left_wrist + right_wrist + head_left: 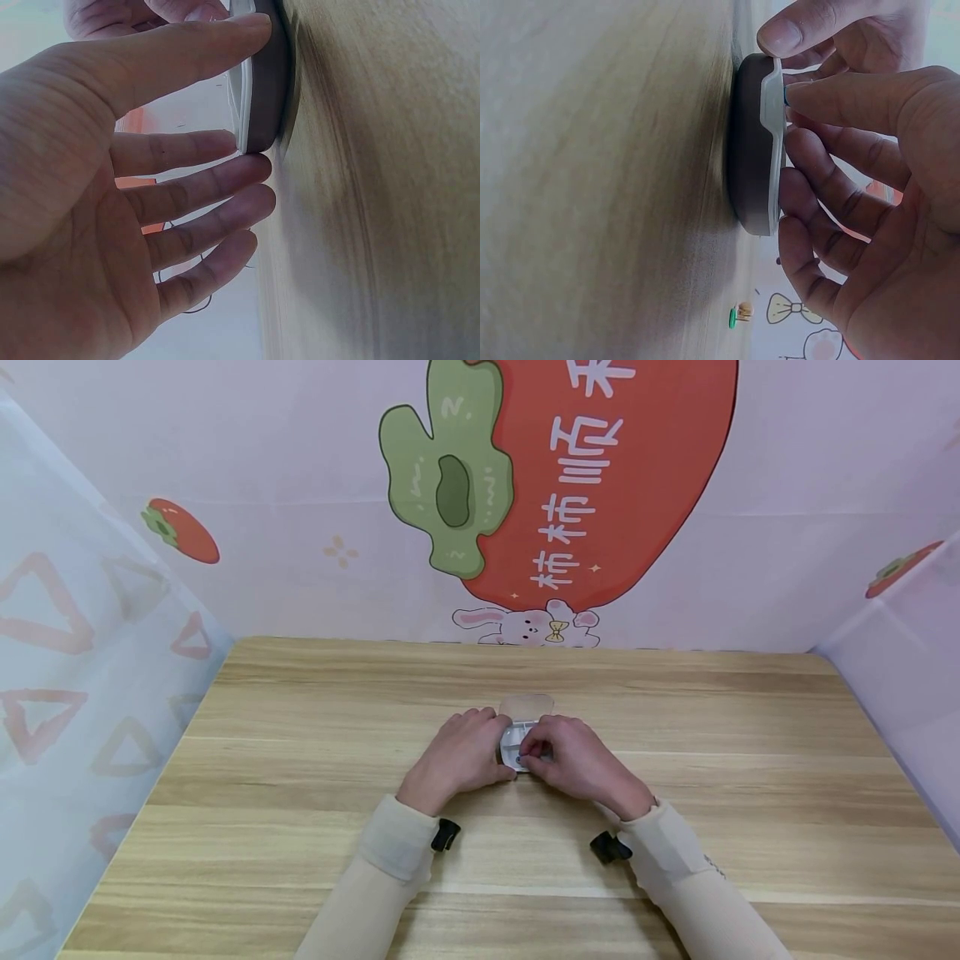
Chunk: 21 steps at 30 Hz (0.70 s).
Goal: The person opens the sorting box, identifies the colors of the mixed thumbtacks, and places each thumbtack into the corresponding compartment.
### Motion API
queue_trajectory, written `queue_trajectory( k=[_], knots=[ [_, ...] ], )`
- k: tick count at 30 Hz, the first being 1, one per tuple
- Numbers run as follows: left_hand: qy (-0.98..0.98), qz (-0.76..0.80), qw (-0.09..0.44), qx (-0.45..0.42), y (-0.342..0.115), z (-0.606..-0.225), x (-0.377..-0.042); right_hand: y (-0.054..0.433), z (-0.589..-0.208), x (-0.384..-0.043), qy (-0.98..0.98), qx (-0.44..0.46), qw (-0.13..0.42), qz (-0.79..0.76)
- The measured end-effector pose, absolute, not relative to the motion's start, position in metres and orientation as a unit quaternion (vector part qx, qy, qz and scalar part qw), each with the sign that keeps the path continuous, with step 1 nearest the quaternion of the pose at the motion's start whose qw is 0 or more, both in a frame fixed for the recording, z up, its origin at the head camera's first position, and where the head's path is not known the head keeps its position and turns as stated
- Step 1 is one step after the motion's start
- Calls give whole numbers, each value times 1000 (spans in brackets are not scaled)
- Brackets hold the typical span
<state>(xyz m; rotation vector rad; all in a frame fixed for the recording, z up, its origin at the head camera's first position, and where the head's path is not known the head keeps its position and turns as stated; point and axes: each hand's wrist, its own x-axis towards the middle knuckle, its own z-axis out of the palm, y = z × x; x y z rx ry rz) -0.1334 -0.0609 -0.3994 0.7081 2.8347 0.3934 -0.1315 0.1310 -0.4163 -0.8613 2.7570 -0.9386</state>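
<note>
A small white pill box with compartments and a dark underside lies on the wooden table, its clear lid swung back on the far side. My left hand holds the box from the left, thumb at the near edge and index finger at the far corner; the other fingers extend beyond it. Over the box's right part, my right hand pinches a tiny blue piece between thumb and index finger at the rim. Its remaining fingers are bent beside the box. Most of the blue piece is hidden by the fingertips.
The wooden table stretches out around both hands. A printed cloth wall stands along its back edge, and further cloth panels flank the sides. Black straps sit at the wrists.
</note>
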Motion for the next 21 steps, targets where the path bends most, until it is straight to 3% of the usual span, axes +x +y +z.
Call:
queue_trajectory(
  k=[21],
  knots=[
    [957, 132, 95, 242, -61, -398, -132, 131, -417, -132, 909, -280, 48, -305]
  ],
)
